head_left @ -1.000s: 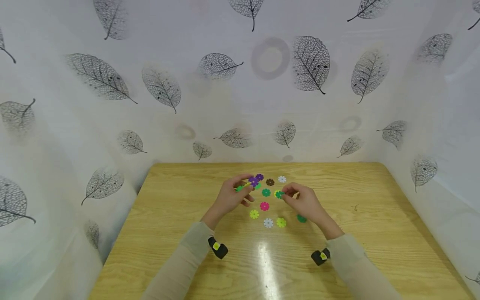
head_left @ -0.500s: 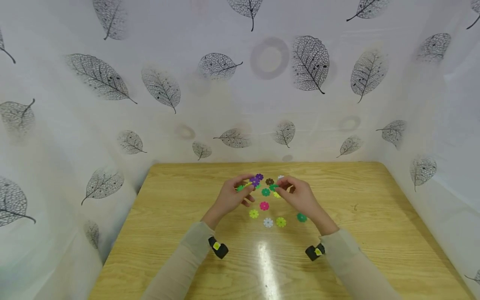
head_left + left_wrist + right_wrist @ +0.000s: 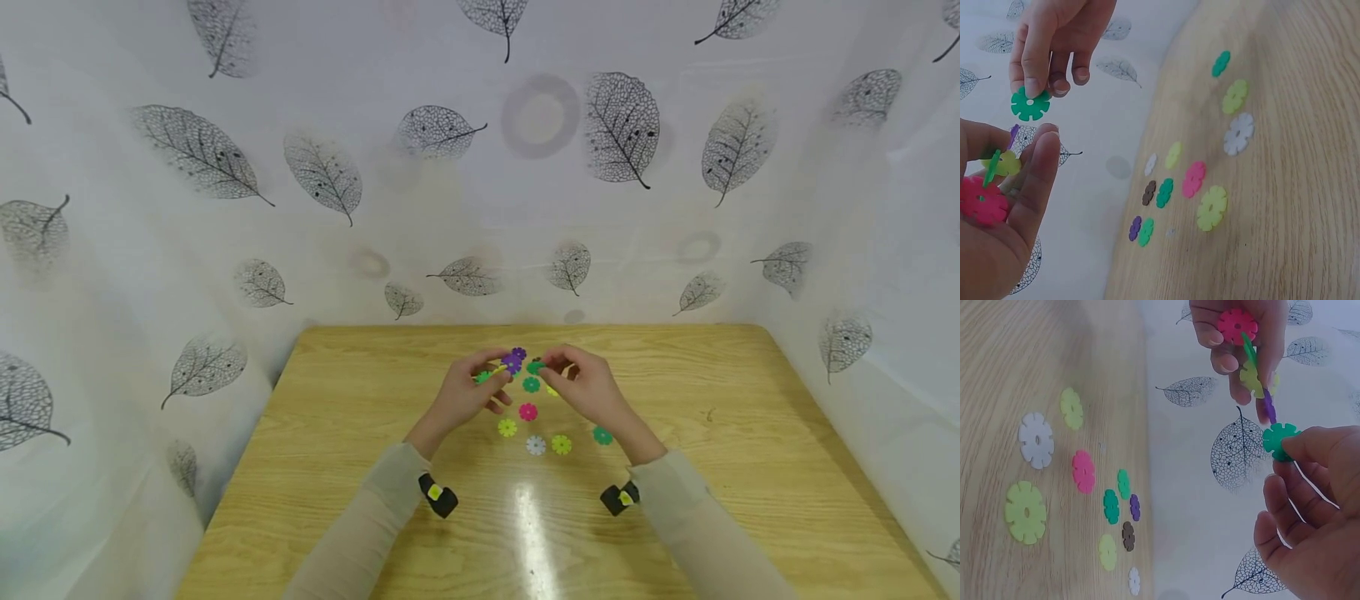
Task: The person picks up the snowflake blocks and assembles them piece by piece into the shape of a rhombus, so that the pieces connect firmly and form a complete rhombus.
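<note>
Above the table, my left hand [image 3: 461, 392] grips a chain of interlocked notched plastic discs. In the right wrist view the chain runs from a pink disc [image 3: 1237, 326] through a light green disc [image 3: 1249, 349] and a yellow disc [image 3: 1250, 377] to a purple disc [image 3: 1269, 407] at its end. My right hand [image 3: 591, 387] pinches a dark green notched disc [image 3: 1277, 439] between thumb and index finger. That disc stands close to the purple one, its face turned across it. In the left wrist view, the green disc [image 3: 1030, 106] shows several slots round its rim.
Several loose discs lie on the wooden table [image 3: 375, 533], among them a pink disc [image 3: 528, 412], a white disc [image 3: 536, 445], a yellow disc [image 3: 561, 445] and a green disc [image 3: 602, 435]. A leaf-patterned curtain [image 3: 480, 208] surrounds the table's back and sides.
My right hand has moved left and slightly away from me, carrying the dark green disc up to the chain. The left hand has stayed nearly still with the chain.
</note>
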Tool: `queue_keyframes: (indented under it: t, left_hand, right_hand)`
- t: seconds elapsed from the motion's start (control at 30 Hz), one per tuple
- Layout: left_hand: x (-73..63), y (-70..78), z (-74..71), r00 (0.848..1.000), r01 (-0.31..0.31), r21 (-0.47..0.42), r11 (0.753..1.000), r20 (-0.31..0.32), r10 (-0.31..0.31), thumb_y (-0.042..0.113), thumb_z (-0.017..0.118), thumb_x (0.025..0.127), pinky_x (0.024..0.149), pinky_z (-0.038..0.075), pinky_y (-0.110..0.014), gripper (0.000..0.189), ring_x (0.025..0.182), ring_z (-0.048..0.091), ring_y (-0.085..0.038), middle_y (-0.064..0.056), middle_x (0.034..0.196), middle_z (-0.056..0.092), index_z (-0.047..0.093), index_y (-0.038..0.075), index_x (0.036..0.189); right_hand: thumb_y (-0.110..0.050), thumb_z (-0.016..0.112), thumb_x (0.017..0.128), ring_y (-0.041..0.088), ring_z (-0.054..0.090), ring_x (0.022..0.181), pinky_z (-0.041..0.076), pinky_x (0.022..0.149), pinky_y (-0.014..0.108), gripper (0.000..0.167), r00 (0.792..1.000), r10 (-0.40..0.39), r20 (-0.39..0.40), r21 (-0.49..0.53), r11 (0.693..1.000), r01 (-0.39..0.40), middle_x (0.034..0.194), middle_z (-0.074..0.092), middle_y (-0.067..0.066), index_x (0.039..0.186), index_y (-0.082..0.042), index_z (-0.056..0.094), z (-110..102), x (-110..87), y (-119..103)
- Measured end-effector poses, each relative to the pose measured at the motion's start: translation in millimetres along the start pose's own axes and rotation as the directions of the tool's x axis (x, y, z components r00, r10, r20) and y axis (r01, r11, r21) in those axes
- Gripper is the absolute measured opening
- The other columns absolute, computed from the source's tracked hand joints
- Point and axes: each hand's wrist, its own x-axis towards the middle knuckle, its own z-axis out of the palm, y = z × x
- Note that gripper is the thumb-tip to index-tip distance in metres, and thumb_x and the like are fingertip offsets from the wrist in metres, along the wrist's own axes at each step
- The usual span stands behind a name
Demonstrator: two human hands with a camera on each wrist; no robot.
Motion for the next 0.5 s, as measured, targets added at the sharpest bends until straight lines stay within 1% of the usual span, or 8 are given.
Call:
queue_keyframes:
  t: [0.1,0.17,0.5]
  left_hand:
    - [0.4,-0.4,0.6,1.000,0.001,-0.003,1.000,-0.001,-0.001,0.012,0.063,0.107,0.066,0.069,-0.039,0.043,0.077,0.078,-0.032,-0.020,0.100,0.073,0.057,0.002,0.148]
    - [0.4,0.0,1.1,1.000,0.007,-0.004,1.000,0.000,-0.007,0.012,0.063,0.107,0.066,0.069,-0.039,0.043,0.077,0.078,-0.032,-0.019,0.100,0.073,0.057,0.003,0.148]
    - [1.1,2.2,3.5,0.999,0.034,-0.023,0.999,-0.016,-0.035,0.011,0.063,0.107,0.067,0.069,-0.038,0.046,0.074,0.077,-0.023,-0.015,0.099,0.072,0.054,-0.002,0.149]
  right_hand:
    - [-0.015,0.072,0.101,0.015,0.061,0.088,0.050,0.071,0.021,0.011,1.000,-0.004,0.008,-0.002,1.000,0.004,0.098,0.073,0.005,0.111,-0.009,0.074,1.0,1.1,-1.4]
    - [-0.015,0.072,0.101,0.015,0.062,0.088,0.050,0.071,0.021,0.012,1.000,-0.008,0.009,-0.006,1.000,0.008,0.098,0.073,0.005,0.111,-0.010,0.074,1.5,1.7,-2.9]
    - [-0.016,0.073,0.101,0.015,0.060,0.085,0.050,0.069,0.021,0.011,1.000,-0.020,-0.001,-0.023,1.000,0.020,0.096,0.073,0.004,0.110,-0.011,0.074,2.7,3.8,-7.2]
